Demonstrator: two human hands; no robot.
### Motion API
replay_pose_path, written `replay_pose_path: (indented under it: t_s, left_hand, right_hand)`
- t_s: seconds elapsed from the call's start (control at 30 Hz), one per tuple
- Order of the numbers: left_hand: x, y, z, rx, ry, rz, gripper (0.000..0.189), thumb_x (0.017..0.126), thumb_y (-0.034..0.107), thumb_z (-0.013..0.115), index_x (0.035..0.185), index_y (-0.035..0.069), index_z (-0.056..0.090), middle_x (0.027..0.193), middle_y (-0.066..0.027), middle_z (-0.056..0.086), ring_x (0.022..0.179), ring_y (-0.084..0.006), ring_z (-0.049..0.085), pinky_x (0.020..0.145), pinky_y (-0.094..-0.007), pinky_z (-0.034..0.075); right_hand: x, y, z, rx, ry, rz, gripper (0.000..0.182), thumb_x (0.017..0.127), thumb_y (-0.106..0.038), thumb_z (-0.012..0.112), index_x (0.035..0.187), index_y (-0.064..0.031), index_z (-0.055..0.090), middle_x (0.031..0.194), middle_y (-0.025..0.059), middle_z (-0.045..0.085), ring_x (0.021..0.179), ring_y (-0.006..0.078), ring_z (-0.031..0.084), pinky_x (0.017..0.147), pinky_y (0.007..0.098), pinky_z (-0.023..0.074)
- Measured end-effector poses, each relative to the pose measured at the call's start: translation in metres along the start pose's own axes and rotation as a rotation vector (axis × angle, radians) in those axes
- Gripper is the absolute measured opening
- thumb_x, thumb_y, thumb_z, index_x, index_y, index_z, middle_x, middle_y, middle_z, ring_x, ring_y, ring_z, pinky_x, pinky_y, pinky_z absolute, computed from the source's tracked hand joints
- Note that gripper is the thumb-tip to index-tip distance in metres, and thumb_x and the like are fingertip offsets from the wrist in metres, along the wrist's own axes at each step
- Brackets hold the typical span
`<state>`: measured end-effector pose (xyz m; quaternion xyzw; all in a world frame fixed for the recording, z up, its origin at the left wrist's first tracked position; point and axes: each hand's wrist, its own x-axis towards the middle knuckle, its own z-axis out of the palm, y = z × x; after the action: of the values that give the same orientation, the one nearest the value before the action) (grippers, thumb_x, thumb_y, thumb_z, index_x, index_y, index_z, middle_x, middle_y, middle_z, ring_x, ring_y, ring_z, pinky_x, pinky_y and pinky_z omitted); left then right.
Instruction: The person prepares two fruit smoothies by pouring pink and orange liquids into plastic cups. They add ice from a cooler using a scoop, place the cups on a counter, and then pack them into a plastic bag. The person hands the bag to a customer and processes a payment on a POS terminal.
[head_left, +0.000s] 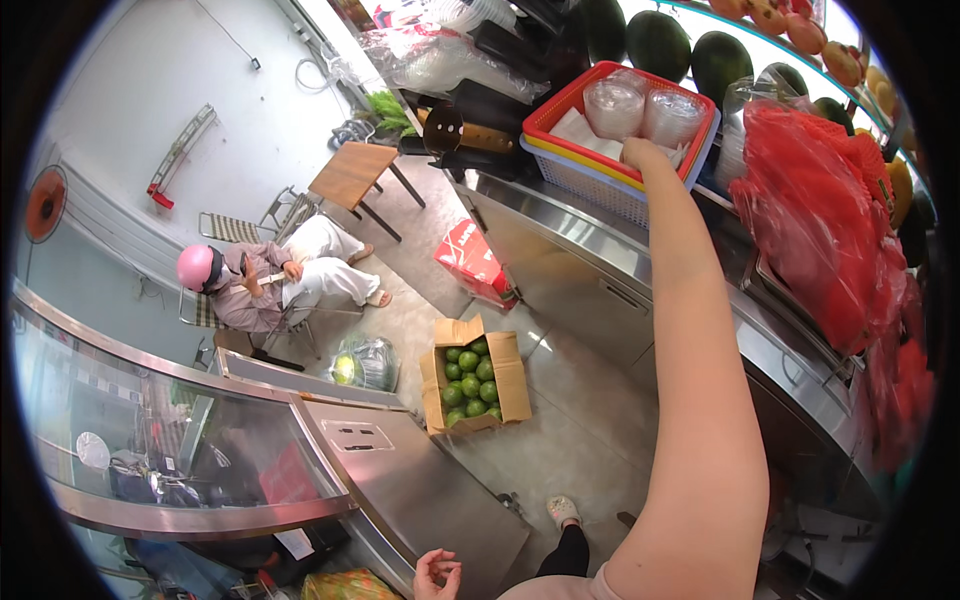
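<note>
My right hand reaches over the near rim of a red plastic basket, its fingers down by white paper and hidden from view. Whether they grip anything cannot be made out. Stacks of clear plastic lids or cups stand in the same basket, just beyond the hand. The red basket is nested over a yellow one and a pale blue one. Low at the bottom edge, my left hand hangs with loosely curled fingers apart, holding nothing visible.
A steel counter carries the baskets, with watermelons behind and red plastic bags to the right. An open cardboard box of green fruit sits on the floor. A seated person in a pink helmet is beyond a glass display case.
</note>
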<state>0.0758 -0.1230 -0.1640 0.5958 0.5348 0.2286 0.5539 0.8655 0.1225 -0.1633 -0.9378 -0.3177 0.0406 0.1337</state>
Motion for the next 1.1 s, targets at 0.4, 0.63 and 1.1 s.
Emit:
replay_pose_path:
  t_s: [0.4, 0.63, 1.1]
  left_hand:
    - [0.024, 0.031, -0.001, 0.075, -0.085, 0.119, 0.044, 0.080, -0.005, 0.059, 0.120, 0.002, 0.042, 0.108, -0.0118, 0.057, 0.090, -0.0168, 0.060, 0.074, -0.0259, 0.048]
    - [0.055, 0.129, -0.004, 0.398, 0.093, 0.679, 0.069, 0.066, 0.015, 0.078, 0.124, 0.003, 0.042, 0.128, -0.0165, 0.046, 0.117, -0.0308, 0.045, 0.095, -0.0386, 0.037]
    - [-0.203, 0.038, -0.230, -0.280, -0.035, -0.124, 0.063, 0.075, 0.007, 0.075, 0.126, 0.001, 0.037, 0.099, -0.0066, 0.062, 0.088, -0.0102, 0.059, 0.073, -0.0252, 0.049]
  right_hand:
    - [-0.071, -0.006, -0.093, 1.504, 0.842, -0.108, 0.027, 0.086, -0.029, 0.057, 0.083, -0.0034, 0.066, 0.078, 0.0061, 0.064, 0.069, 0.0170, 0.059, 0.062, 0.0303, 0.0461]
    - [-0.394, -0.163, -0.059, 0.971, -0.404, -0.713, 0.029, 0.094, -0.030, 0.042, 0.088, -0.0061, 0.057, 0.076, 0.0099, 0.057, 0.073, 0.0231, 0.055, 0.070, 0.0379, 0.0442]
    - [-0.808, -0.288, -0.011, 1.122, -2.457, -0.143, 0.078, 0.082, -0.062, 0.051, 0.123, 0.0050, 0.050, 0.110, 0.0120, 0.062, 0.089, 0.0182, 0.061, 0.074, 0.0298, 0.0502]
